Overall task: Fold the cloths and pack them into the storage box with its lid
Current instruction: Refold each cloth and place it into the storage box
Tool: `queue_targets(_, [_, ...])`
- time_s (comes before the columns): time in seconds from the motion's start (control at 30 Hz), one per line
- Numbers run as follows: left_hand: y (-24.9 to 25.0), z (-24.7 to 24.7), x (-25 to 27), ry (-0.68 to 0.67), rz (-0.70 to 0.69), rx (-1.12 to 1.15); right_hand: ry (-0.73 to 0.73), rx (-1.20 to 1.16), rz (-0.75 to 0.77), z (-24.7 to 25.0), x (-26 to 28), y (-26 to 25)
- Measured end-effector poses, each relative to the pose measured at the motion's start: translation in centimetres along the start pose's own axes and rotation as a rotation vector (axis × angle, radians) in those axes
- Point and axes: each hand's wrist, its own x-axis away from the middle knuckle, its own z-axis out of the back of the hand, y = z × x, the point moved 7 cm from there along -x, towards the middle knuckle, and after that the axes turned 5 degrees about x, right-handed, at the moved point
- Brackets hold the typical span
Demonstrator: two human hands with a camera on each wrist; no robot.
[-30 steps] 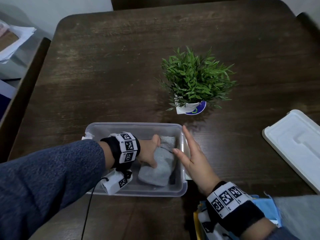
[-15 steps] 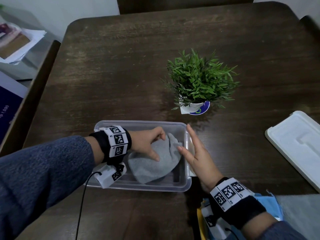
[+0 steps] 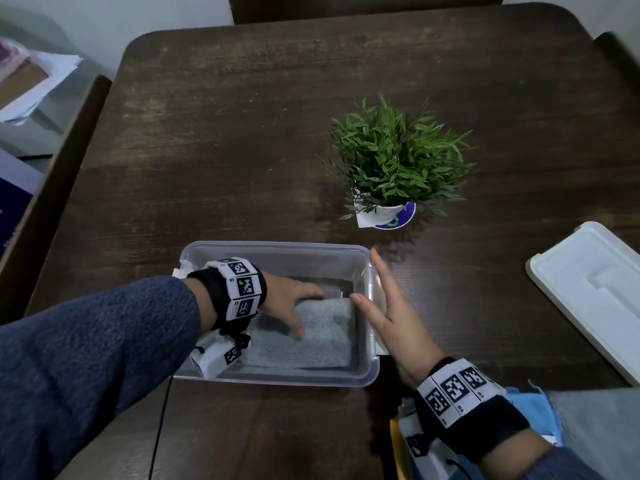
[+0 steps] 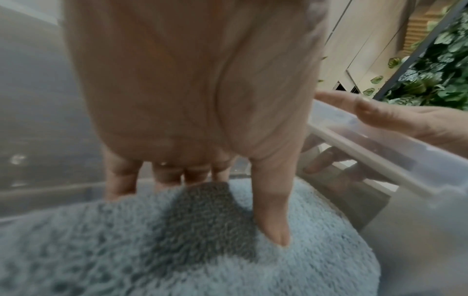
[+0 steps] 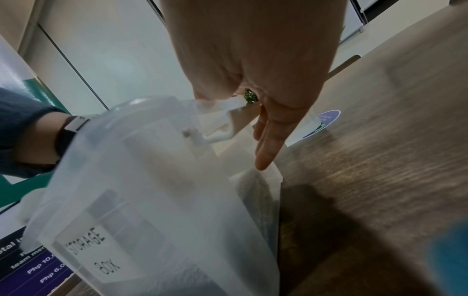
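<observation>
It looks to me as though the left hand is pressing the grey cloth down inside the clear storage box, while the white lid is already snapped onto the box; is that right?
Not quite: the lid is not on the storage box. The head view shows it lying on the table to the box's right, apart from it. The rest stands: the left hand presses the grey cloth down inside the open box.

The storage box [image 3: 277, 251] is clear, smooth plastic. The cloth [image 3: 322, 334] inside is grey, fluffy terry. The desk [image 3: 242, 133] is dark wood with rough, worn grain. The lid [image 3: 588, 289] is white, matt plastic.
</observation>
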Motion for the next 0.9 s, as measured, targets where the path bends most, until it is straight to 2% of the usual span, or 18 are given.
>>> queue_targets(0.07, [-0.7, 0.6, -0.2, 0.044, 0.081, -0.082, 0.000, -0.006, -0.005, 0.0, -0.1, 0.1])
queue_targets(0.17, [-1.4, 0.7, -0.1, 0.030, 0.158, -0.154, -0.002, -0.005, -0.001, 0.0, 0.0, 0.1])
queue_targets(0.4, [0.1, 0.2, 0.2, 0.000, 0.006, -0.054, -0.008, -0.009, -0.010, -0.1, 0.0, 0.0])
queue_targets(0.57, [0.0, 0.3, 0.6, 0.005, -0.083, 0.173, -0.006, -0.019, -0.009, -0.1, 0.0, 0.0])
queue_targets(0.73, [0.3, 0.9, 1.6, 0.013, -0.113, 0.420, -0.005, -0.005, -0.007, -0.1, -0.1, 0.0])
queue_targets(0.9, [0.9, 1.4, 3.1, 0.030, -0.134, 0.466, -0.003, -0.029, -0.009, -0.1, -0.1, 0.2])
